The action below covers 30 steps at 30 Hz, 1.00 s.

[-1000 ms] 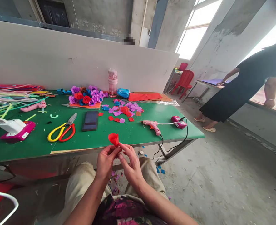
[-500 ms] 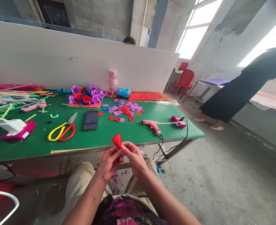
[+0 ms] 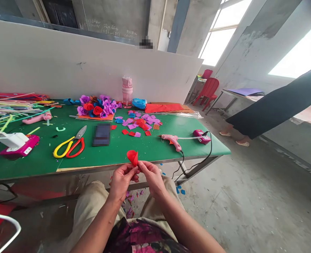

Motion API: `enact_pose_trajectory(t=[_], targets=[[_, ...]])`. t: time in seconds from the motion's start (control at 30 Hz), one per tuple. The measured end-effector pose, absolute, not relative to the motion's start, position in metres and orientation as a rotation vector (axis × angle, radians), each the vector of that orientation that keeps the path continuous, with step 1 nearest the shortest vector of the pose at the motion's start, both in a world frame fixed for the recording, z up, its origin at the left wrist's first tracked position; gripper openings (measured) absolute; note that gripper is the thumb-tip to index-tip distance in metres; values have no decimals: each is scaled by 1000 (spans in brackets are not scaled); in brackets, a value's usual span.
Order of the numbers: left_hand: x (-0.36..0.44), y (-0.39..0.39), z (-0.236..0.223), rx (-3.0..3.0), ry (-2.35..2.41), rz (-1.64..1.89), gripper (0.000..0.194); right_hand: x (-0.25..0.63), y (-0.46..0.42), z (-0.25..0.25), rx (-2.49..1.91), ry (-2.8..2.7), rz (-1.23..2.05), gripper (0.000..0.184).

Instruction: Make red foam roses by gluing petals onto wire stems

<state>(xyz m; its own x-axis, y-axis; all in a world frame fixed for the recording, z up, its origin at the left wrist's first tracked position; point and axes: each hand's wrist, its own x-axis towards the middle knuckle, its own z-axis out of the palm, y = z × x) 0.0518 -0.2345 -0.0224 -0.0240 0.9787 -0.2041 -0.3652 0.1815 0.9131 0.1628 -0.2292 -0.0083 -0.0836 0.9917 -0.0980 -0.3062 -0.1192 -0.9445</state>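
A red paper flower (image 3: 132,157), its petals curled into a cup, stands upright between my hands just in front of the table edge. My left hand (image 3: 124,178) pinches its base. The fingertips of my right hand (image 3: 150,174) are closed on the same base from the other side. Fingers hide the flower's lower end. Beyond it on the table lie loose red, purple and blue paper petals (image 3: 142,123). A pink glue gun (image 3: 171,140) rests to the right, and scissors (image 3: 72,144) with one yellow and one red handle lie to the left.
Finished paper flowers (image 3: 99,106) are heaped at the back of the green table (image 3: 134,144), near a pink bottle (image 3: 127,90). A phone (image 3: 101,135) lies left of centre. Power blocks (image 3: 201,137) sit at both sides. A person in a long dark garment (image 3: 271,109) stands at right.
The red flower has turned slightly in my fingers, so its cup faces me a little more. The person at right has shifted rightward.
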Motion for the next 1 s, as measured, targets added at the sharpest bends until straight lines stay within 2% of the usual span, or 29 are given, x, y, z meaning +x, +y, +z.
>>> enact_pose_trajectory(t=[0.27,0.4,0.5,0.77,0.9,1.0], targets=[[53,-235,-22,785,1007,1246,25,160,-227,-10,-1053,-1014,1444,28],[50,-234,-21,747,1004,1241,24,164,-226,-12,-1010,-1039,1488,37],[49,-233,-21,729,1046,1259,25,167,-228,-15,-1079,-1078,1309,41],[52,-234,-27,1033,1274,1409,20,163,-247,-17,-1081,-1442,834,29],[51,-238,-23,1204,1381,1445,16,163,-251,-13,-1050,-1456,773,26],[50,-240,-20,1226,1416,1477,15,167,-250,-10,-1049,-1419,843,26]])
